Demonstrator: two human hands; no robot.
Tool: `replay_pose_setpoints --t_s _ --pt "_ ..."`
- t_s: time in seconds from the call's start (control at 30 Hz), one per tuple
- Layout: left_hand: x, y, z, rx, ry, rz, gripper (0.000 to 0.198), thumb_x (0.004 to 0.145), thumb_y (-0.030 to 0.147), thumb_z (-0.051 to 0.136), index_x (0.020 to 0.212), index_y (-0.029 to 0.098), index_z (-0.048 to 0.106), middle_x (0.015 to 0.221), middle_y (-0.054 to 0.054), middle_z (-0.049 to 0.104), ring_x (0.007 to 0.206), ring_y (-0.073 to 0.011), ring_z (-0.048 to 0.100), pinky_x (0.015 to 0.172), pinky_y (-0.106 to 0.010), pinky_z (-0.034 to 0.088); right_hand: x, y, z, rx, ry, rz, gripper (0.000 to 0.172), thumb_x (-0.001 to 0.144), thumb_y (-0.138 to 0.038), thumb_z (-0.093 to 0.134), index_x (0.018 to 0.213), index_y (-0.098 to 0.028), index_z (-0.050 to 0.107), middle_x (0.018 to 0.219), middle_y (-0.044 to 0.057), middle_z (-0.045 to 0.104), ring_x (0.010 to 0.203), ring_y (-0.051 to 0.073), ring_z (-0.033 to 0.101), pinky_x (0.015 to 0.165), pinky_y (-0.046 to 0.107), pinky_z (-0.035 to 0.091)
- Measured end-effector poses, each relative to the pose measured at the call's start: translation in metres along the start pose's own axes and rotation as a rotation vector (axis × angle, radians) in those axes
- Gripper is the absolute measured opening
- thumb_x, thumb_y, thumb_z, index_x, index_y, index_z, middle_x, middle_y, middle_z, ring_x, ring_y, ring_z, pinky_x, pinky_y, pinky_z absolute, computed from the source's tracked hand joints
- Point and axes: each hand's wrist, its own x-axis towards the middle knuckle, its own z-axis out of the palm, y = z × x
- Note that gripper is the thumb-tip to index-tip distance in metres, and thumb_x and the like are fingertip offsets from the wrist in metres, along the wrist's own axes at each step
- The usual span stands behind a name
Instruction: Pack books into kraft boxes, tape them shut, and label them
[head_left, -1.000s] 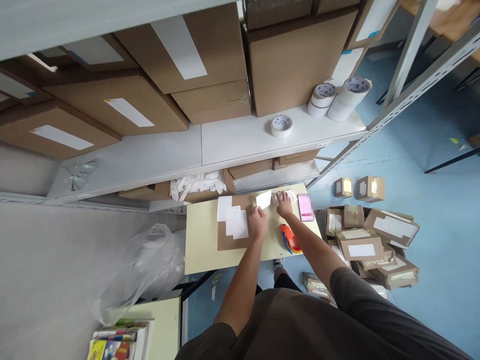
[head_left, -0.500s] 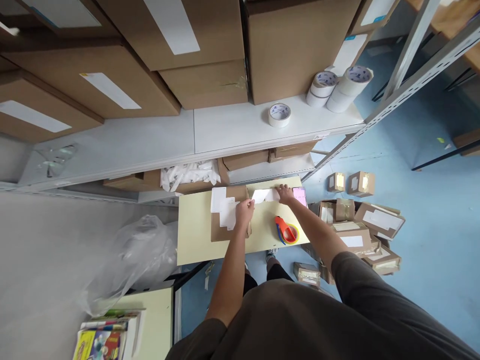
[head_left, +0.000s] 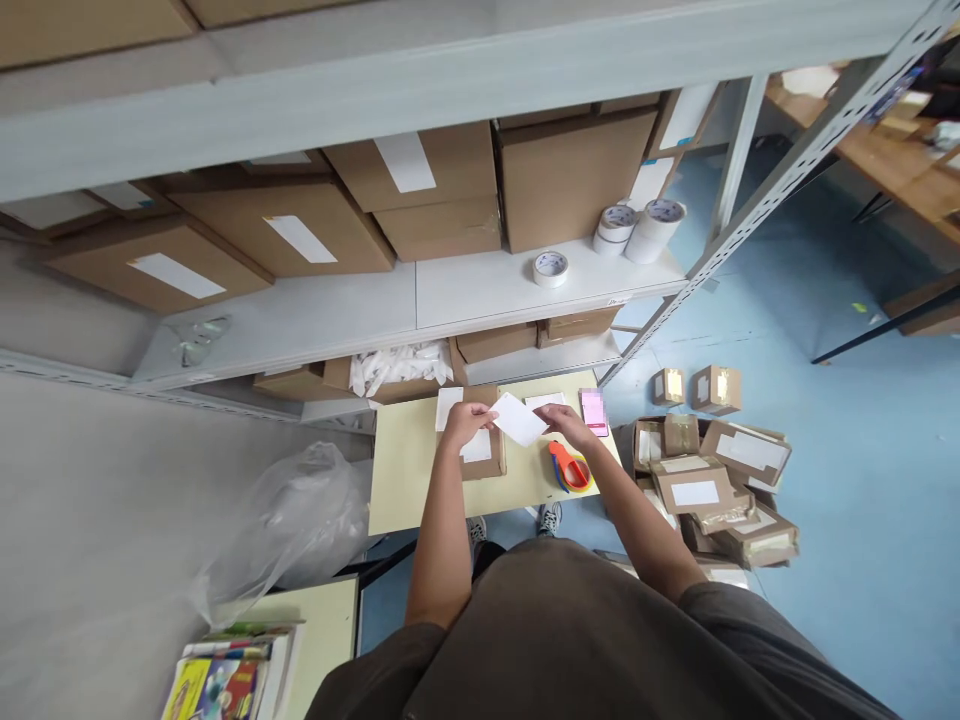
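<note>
A blank white paper label (head_left: 520,420) is held up over the small cream table (head_left: 401,470), tilted, with a corner toward each hand. My left hand (head_left: 466,424) pinches its left corner between thumb and fingers. At the opposite corner, my right hand (head_left: 564,422) has its fingertips closed on the edge. Beneath my left hand lies a flat cardboard box (head_left: 489,466) with white labels on it, partly covered by the hand. Behind my right hand, another white paper piece (head_left: 544,400) rests on the table. An orange tape dispenser (head_left: 570,466) sits just below my right hand.
A phone (head_left: 593,411) with a pink screen lies at the table's right end. Beyond the table stands a grey shelf (head_left: 465,300) with cartons and tape rolls (head_left: 550,268). Small parcels (head_left: 694,492) are piled on the right. A clear plastic bag (head_left: 315,510) bulges at the left.
The white label has come up off the table and now spans both hands. My left hand has shifted slightly left, and my right hand has lowered toward me. The head view has tilted up.
</note>
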Motion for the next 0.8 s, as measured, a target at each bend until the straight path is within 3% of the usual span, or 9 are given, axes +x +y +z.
replay_pose_setpoints --t_s 0.07,0.13,0.23,0.3,0.37,0.53,0.8 --pt "-0.013 0.015 -0.007 -0.066 0.037 0.046 0.042 0.066 0.058 0.094 0.076 0.019 0.08 0.071 -0.005 0.077 0.068 -0.0193 0.07 0.074 -0.032 0.059 -0.019 -0.016 0.016 0.111 0.022 -0.053 0.049 0.082 -0.069 0.079 0.085 -0.02 0.075 0.086 0.006 0.078 0.081 0.022 0.072 0.074 0.033 0.059" --pt "-0.028 0.027 -0.006 -0.194 0.111 0.096 0.052 0.065 0.061 0.095 0.091 0.018 0.082 0.084 -0.007 0.081 0.075 -0.0199 0.073 0.078 -0.033 0.059 -0.032 -0.032 0.031 0.195 0.097 -0.108 0.05 0.076 -0.069 0.086 0.075 -0.022 0.07 0.074 0.003 0.074 0.07 0.019 0.068 0.068 0.03 0.055" --pt "-0.052 0.037 0.008 -0.332 0.089 0.117 0.064 0.063 0.065 0.096 0.103 0.018 0.082 0.099 -0.01 0.082 0.088 -0.0232 0.075 0.08 -0.034 0.059 -0.047 -0.055 0.048 0.265 0.178 -0.171 0.048 0.077 -0.068 0.086 0.076 -0.022 0.071 0.073 0.003 0.074 0.069 0.018 0.068 0.068 0.031 0.053" --pt "-0.067 0.04 0.019 -0.355 0.049 0.118 0.064 0.062 0.067 0.096 0.1 0.016 0.083 0.098 -0.011 0.082 0.09 -0.0256 0.075 0.079 -0.036 0.059 -0.056 -0.068 0.055 0.269 0.158 -0.181 0.046 0.078 -0.066 0.086 0.079 -0.022 0.073 0.075 0.003 0.075 0.072 0.019 0.071 0.071 0.032 0.054" --pt "-0.078 0.041 0.025 -0.385 0.082 0.138 0.064 0.063 0.068 0.096 0.096 0.015 0.083 0.094 -0.011 0.082 0.09 -0.0269 0.074 0.079 -0.038 0.059 -0.066 -0.078 0.057 0.277 0.121 -0.169 0.043 0.081 -0.064 0.084 0.089 -0.023 0.077 0.08 0.004 0.077 0.075 0.02 0.074 0.073 0.032 0.054" --pt "-0.087 0.049 0.017 -0.448 0.113 0.197 0.063 0.066 0.062 0.097 0.105 0.014 0.084 0.099 -0.012 0.083 0.092 -0.027 0.075 0.084 -0.039 0.06 -0.086 -0.089 0.054 0.295 0.067 -0.162 0.039 0.084 -0.059 0.08 0.097 -0.022 0.078 0.098 0.007 0.083 0.079 0.02 0.076 0.074 0.031 0.055" --pt "-0.09 0.06 0.012 -0.481 0.071 0.219 0.059 0.066 0.057 0.099 0.103 0.013 0.084 0.102 -0.013 0.084 0.091 -0.0264 0.076 0.085 -0.039 0.061 -0.1 -0.102 0.059 0.296 0.06 -0.238 0.037 0.083 -0.058 0.084 0.094 -0.023 0.079 0.094 0.006 0.083 0.078 0.018 0.075 0.076 0.031 0.054"
